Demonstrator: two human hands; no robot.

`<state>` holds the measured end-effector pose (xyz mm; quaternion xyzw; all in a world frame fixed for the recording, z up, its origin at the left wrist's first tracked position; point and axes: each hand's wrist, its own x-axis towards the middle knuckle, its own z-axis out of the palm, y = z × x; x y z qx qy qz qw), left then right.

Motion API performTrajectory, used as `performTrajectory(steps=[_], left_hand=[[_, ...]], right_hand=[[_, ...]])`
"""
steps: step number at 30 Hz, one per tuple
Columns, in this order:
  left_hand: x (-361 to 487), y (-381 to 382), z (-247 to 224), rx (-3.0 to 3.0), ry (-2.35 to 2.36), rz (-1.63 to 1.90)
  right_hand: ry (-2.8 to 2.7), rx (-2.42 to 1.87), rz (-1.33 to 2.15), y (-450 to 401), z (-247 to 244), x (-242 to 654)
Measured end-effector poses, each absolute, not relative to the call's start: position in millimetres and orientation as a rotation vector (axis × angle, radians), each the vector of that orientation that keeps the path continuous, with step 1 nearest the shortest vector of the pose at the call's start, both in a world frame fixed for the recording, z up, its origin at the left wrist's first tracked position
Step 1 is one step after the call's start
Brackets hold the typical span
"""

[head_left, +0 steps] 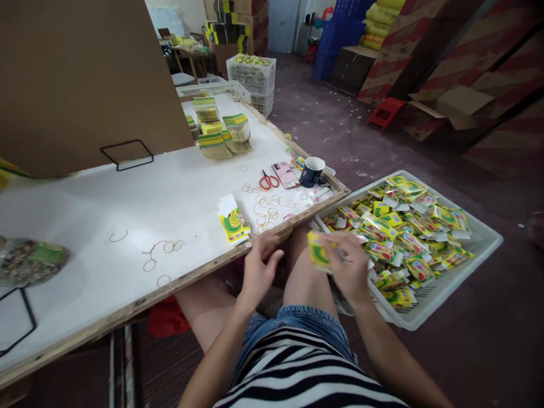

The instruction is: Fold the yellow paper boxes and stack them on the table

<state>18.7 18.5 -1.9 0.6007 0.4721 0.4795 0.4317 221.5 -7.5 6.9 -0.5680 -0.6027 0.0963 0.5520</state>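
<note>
My right hand is closed on a small yellow and green packet, held over my thigh beside the crate. The packet is slightly blurred. My left hand is at the table's front edge, thumb apart from slightly bent fingers, with nothing seen in it. Just beyond it on the white tabletop lies a short stack of yellow cartons with white flaps. To my right, a pale plastic crate holds many filled yellow and green packets, lying in a loose heap.
Rubber bands lie scattered near red-handled scissors, a pink phone and a dark mug. Bundled cartons stand farther back. A brown cardboard sheet rises at left, and a filled clear bag lies before it.
</note>
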Motion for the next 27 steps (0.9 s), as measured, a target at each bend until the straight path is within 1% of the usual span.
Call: performTrajectory(steps=[2, 3, 5, 7, 10, 13, 15, 17, 20, 24, 27], left_hand=[[-3.7, 37.4, -1.8, 1.634, 1.609, 1.344], [-16.3, 47.2, -3.1, 1.627, 1.825, 1.362], [-39.4, 64.2, -8.4, 1.524, 2.097, 1.224], [-55.6, 75.2, -14.9, 1.403, 2.129, 1.124], [-63.8, 78.1, -19.1, 1.335, 2.056, 1.143], [-54.3, 64.1, -11.4, 1.366, 1.967, 1.203], [-39.2, 46.2, -2.4, 1.436, 1.828, 1.231], [-20.2, 24.7, 6.0, 1.548, 1.515, 1.261], [3.7, -3.5, 13.0, 1.713, 1.187, 1.191], [12.5, -17.2, 10.7, 1.721, 1.09, 1.118], [12.4, -14.9, 2.7, 1.61, 0.985, 1.014]], right_hand=[[-1.342, -1.521, -0.142, -9.4, 13.1, 244.9], [-1.323, -1.586, -0.255, -10.0, 14.1, 254.6], [-1.355, -1.648, -0.318, -10.0, 11.5, 265.5], [-1.425, -1.614, -0.221, -8.8, 4.8, 263.4], [-1.464, -1.492, 0.012, -6.1, -3.3, 241.6], [-1.464, -1.359, 0.192, -4.8, -1.5, 211.0], [-1.513, -1.266, 0.27, -4.8, 3.3, 191.8], [-1.592, -1.189, 0.323, -4.7, 7.8, 176.7], [-1.654, -1.137, 0.418, -4.1, 10.3, 164.5], [-1.561, -1.143, 0.543, -3.7, 5.9, 164.9], [-1.453, -1.108, 0.614, -5.2, 1.9, 167.3]])
